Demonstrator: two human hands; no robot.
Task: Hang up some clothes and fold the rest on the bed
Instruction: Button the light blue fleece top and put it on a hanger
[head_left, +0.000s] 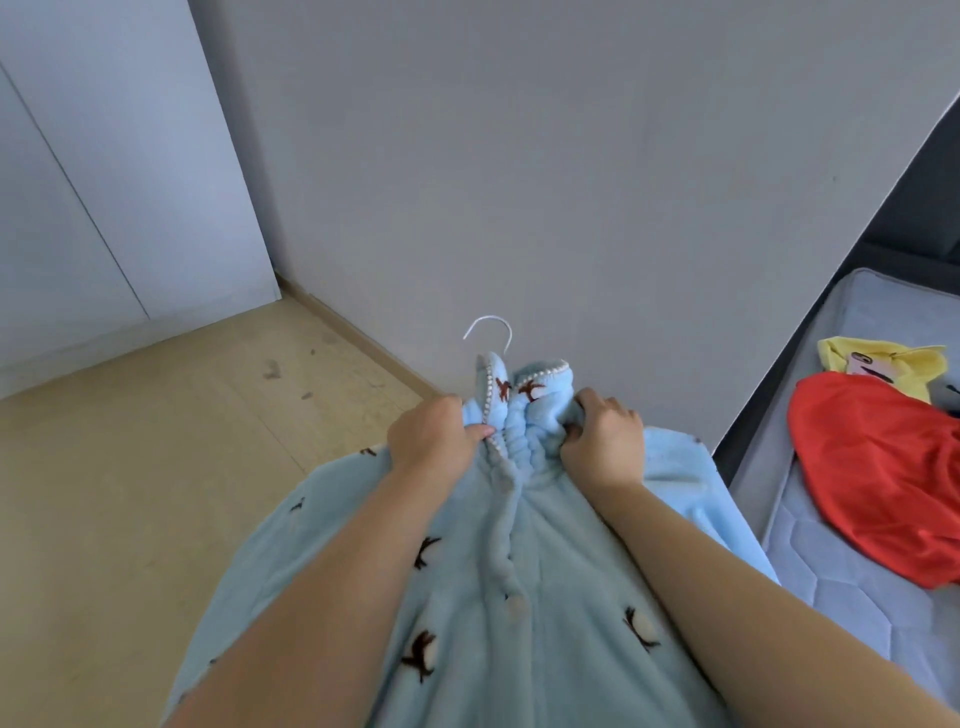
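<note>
1. Fingers (480, 431) of the left hand (434, 439) are curled and pinch the left side of the neck opening of a blue fleece garment (545, 597), the thumb pressed onto the pearly trim of its edge.
2. Fingers (587, 402) of the right hand (602, 441) are curled too, bunching the gathered fabric on the right side of the same neckline.
3. Both forearms reach forward over the garment's front, and the hands sit close together with only the gathered neck between them.
4. The blue fleece garment is held up in front of the person, beside the bed (810, 545) and above the floor (156, 467). Its front faces the camera, with a row of round buttons (517, 605) down the middle and small brown embroidered motifs scattered over it.
5. The collar (524, 395) stands up above the hands.
6. A white hanger (487, 318) shows only as its hook, which rises just above the collar. The rest is hidden in the fabric.
7. On the right, the bed's quilted grey mattress carries a red garment (878, 467), spread loosely, and a yellow garment (883, 358) lies just beyond it, touching its far edge.
8. A grey wall (519, 156) fills the view ahead, and a white wardrobe (104, 182) stands at the left, on the light wooden floor.
</note>
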